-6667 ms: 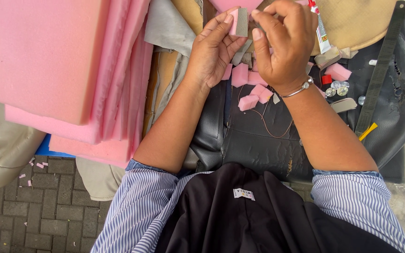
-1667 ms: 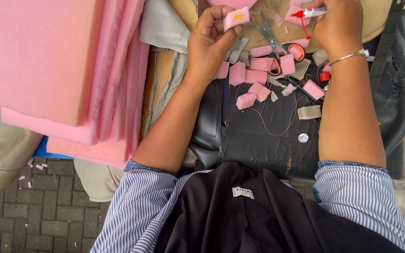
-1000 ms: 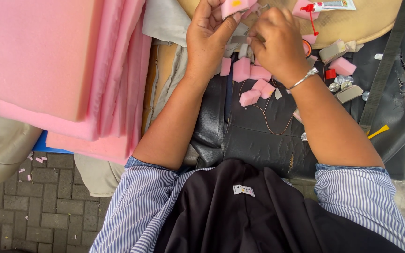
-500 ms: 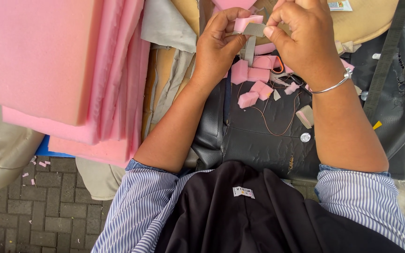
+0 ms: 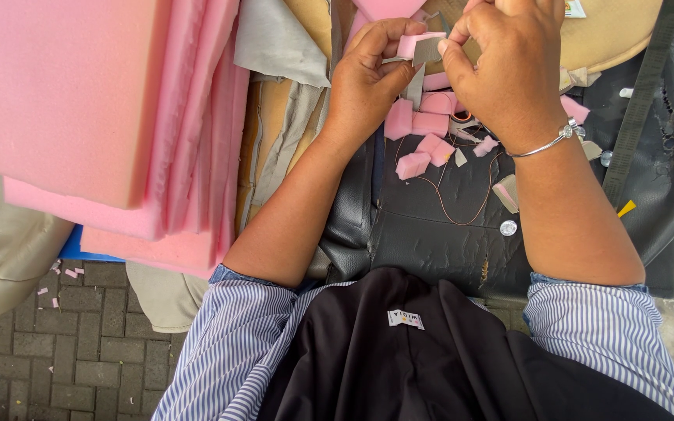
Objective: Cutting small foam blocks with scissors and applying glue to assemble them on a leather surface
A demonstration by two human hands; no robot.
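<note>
Hands raised together at far centre, wrists bent inward. Left hand (image 5: 368,82) pinched on small pink foam piece (image 5: 413,43); right hand (image 5: 509,66) clamped on grey patch (image 5: 427,51) against it. Loose foam scraps (image 5: 419,136) scattered just below, on black vinyl (image 5: 431,234).

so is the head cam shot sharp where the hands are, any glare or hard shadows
Head view: even daylight, no glare and only soft shadows; left hand, right hand and the small pink foam piece between them look sharp; the top edge crops the fingertips.
</note>
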